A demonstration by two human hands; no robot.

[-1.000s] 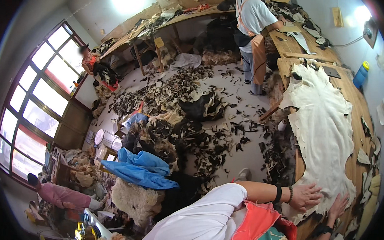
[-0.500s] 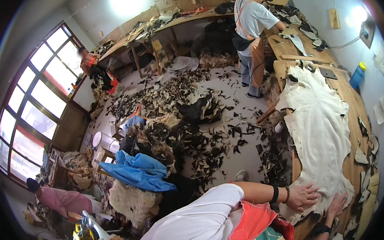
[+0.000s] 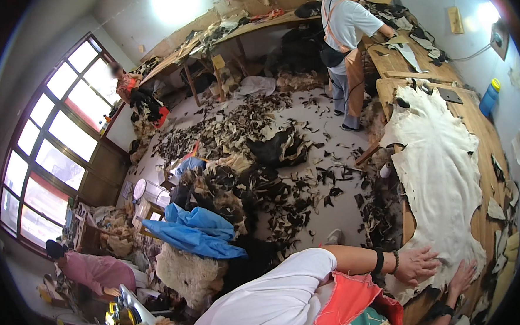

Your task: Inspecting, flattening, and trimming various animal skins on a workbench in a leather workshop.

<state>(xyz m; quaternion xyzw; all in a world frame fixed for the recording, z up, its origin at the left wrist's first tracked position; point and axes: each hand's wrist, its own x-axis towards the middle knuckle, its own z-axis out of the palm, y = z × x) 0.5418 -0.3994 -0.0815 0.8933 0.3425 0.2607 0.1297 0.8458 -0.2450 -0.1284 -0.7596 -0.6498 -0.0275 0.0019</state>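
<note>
A large pale hide (image 3: 438, 165), white side up, is spread lengthwise over the wooden table (image 3: 487, 150). My left hand (image 3: 417, 266) lies flat on its near end, fingers stretched out, with a dark band and a beaded bracelet on the wrist. To the right, my right hand (image 3: 463, 276) rests near the hide's right edge, fingers extended and a dark band on its wrist. Neither hand grips anything. Dark fur shows in small patches along the hide's far edge.
A dark flat piece (image 3: 450, 96) and a blue bottle with a yellow cap (image 3: 489, 97) are at the table's far right. Hide scraps (image 3: 495, 209) line its right side. A co-worker (image 3: 348, 46) stands at the farther table. Fur offcuts (image 3: 217, 129) cover the floor.
The whole view has shifted slightly to the right. Both hands stay flat on the near end of the hide, with little visible movement over it.
</note>
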